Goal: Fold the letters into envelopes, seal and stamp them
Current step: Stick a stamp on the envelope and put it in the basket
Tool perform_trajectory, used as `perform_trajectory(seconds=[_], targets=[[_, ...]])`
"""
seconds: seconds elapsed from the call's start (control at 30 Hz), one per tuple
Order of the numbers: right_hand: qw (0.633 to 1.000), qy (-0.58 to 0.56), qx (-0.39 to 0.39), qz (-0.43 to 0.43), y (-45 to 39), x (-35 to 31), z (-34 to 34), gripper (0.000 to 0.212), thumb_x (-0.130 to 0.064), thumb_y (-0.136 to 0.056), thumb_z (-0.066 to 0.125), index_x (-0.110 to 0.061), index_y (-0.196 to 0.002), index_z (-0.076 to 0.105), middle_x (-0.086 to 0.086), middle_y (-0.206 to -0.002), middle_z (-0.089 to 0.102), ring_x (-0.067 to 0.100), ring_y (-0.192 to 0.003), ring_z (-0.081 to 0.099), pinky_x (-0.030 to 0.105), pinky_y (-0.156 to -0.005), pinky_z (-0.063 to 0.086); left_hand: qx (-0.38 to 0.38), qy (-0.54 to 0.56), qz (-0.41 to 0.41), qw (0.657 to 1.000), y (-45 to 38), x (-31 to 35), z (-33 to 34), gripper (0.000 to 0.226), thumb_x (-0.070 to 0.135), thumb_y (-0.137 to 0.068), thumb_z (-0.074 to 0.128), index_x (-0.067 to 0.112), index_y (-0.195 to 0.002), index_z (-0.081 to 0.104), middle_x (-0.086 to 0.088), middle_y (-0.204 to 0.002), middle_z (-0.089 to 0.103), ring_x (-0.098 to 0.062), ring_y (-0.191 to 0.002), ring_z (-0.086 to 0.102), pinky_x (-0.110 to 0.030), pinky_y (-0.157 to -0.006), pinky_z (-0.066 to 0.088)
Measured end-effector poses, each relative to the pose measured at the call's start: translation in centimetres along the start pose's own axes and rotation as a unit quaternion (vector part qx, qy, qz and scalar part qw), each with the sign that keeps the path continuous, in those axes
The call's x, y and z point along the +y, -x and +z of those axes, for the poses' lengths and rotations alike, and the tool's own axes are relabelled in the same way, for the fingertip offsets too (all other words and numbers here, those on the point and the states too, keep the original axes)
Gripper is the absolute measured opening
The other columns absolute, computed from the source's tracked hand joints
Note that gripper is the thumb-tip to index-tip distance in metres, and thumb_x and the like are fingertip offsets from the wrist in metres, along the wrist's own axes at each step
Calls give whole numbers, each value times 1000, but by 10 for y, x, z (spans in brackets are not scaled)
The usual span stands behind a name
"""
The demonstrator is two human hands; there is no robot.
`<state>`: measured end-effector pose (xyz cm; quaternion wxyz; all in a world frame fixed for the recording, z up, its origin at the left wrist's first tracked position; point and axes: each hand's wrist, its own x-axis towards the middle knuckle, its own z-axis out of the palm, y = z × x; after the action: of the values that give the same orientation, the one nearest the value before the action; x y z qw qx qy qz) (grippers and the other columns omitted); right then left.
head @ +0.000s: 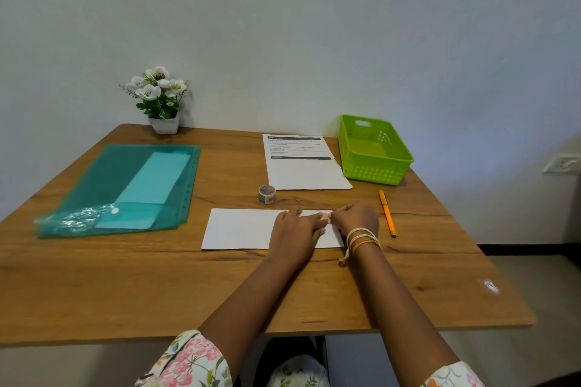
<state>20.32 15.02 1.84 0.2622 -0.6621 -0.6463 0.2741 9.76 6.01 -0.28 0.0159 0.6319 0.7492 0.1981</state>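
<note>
Stamp [327,217] going on envelope [245,228]
Right hand [358,217] pinches it, left hand [298,228] presses flat at 9 o'clock; slip means crooked sticking

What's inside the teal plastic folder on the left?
Inside the teal folder, pale rectangular sheets, probably envelopes, show through. How many are stacked, I cannot tell.

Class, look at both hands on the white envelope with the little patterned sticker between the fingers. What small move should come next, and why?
Probably press the sticker flat. The right hand pinches it at the white envelope's top right corner, where a stamp belongs, while the left hand rests flat on the envelope. The tape roll stands set aside, so the piece seems already torn off.
</note>
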Motion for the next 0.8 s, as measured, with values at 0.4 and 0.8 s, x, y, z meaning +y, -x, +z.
perform_trajectory(seconds=[0.4,0.8], targets=[[980,87,44,-174,25,21,4,20,-29,-90,59,-29,-104,73,3,-106,62,21,-95,61,27,-71,48,11,-5,19,1000,3,3,-5,38,39,-99,43,30,-134,54,9,-142,51,-21,-134,38,-39,-106,32],[952,172,77,-241,37,32,2,34,-34,-93,49,-29,-125,60,4,-110,55,22,-103,48,36,-79,47,-25,-62,34,997,0,0,0,44,39,-103,30,31,-146,34,5,-155,31,-24,-139,29,-44,-108,27]])
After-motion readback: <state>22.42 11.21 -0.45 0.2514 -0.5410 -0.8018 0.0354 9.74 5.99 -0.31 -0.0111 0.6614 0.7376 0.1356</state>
